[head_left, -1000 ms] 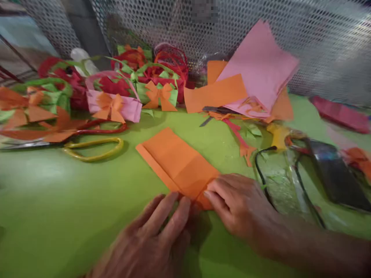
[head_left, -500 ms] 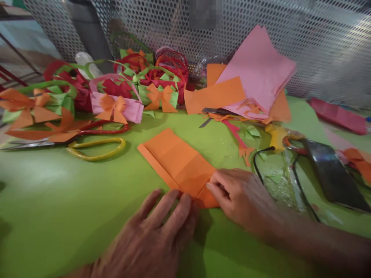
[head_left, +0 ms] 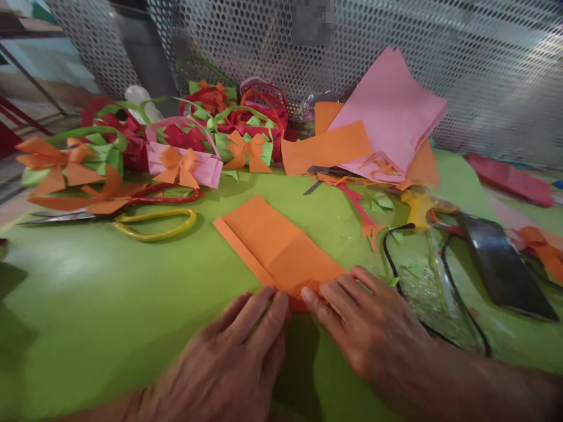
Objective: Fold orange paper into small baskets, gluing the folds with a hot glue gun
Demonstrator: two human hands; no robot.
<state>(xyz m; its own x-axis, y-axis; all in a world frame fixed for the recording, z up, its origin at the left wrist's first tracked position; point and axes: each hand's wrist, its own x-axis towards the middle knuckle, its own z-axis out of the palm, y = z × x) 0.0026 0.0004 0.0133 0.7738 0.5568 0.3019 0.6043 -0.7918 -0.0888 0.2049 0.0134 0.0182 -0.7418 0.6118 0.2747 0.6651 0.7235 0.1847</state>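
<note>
A creased sheet of orange paper lies slantwise on the green tabletop, with a narrow strip folded along its left long edge. At its near corner, the fingertips of my left hand close on the edge; the thumb is mostly hidden. My right hand grips the near right end, thumb and fingers pressing a folded part down. To the left rest scissors with red and yellow handles, partly under an orange paper cutout.
Small paper baskets with bows line the back left. Behind the sheet, pink paper sheets lean against a perforated metal panel. A dark phone, black cord and paper scraps lie right.
My right hand has shifted slightly down, its fingers now further along the near end, which is folded over more. My left hand stays at the corner. The view has shifted slightly.
</note>
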